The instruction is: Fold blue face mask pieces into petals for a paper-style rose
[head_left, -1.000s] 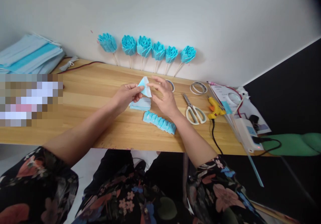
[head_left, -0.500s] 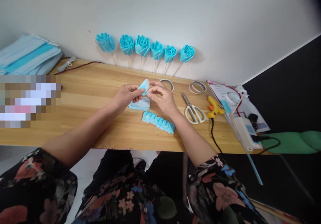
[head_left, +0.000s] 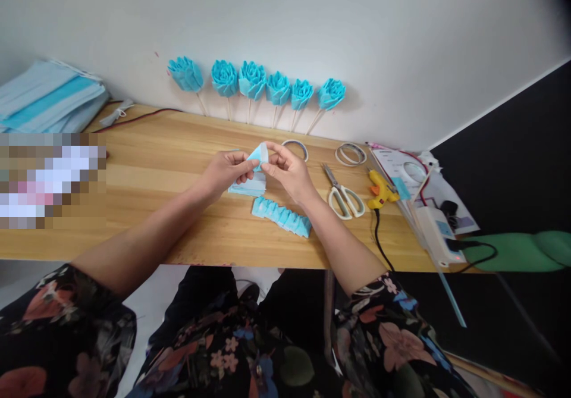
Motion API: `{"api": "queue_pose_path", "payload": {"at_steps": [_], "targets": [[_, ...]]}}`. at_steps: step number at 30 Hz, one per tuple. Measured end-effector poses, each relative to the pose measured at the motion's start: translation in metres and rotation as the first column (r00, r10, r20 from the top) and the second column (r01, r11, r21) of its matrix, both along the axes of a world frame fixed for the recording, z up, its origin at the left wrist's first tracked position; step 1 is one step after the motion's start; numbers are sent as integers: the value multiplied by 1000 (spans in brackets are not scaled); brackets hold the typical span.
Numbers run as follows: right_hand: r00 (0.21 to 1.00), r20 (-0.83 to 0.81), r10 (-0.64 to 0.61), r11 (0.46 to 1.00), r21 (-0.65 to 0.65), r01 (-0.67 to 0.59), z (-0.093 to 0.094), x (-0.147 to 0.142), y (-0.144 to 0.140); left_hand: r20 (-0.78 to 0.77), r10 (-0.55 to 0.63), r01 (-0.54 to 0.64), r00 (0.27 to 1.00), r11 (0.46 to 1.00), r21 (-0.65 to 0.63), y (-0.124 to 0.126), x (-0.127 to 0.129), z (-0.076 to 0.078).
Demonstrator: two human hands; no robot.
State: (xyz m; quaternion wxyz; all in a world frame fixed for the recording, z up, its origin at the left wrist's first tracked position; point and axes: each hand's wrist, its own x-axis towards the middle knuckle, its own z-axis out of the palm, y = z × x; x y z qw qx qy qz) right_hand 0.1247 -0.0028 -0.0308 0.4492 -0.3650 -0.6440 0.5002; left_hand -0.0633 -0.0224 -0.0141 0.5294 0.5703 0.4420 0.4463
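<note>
Between my two hands is a small folded piece of blue and white mask fabric (head_left: 257, 155), held above the table. My left hand (head_left: 226, 171) pinches its left side between thumb and fingers. The thumb and fingers of my right hand (head_left: 288, 171) close on its right edge. Just below lies a stack of flat light-blue fabric pieces (head_left: 248, 186), partly hidden by my left hand. Nearer to me, a row of overlapping folded blue petals (head_left: 282, 216) rests on the wood beside my right wrist.
Several blue fabric roses (head_left: 253, 81) on sticks lean on the wall. To the right lie tape rolls (head_left: 351, 154), scissors (head_left: 341, 193), a yellow glue gun (head_left: 382, 189) with its cord, and a power strip (head_left: 439, 234). Face masks (head_left: 49, 97) are piled at the left.
My right fingers have shifted on the folded piece and now grip its right edge. The piece has turned slightly, its white border facing right. My left hand keeps its pinch.
</note>
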Motion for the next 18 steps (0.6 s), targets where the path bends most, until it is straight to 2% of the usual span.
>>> {"api": "queue_pose_path", "payload": {"at_steps": [13,18], "targets": [[999,-34,34,999,-34,-35,7,-3,-6,-23,-10,10,1000,1000,26,0,0,2],[1000,-1,14,1000,-24,-14,10,-3,-8,-38,-69,69,997,998,13,-2,-1,3]]}}
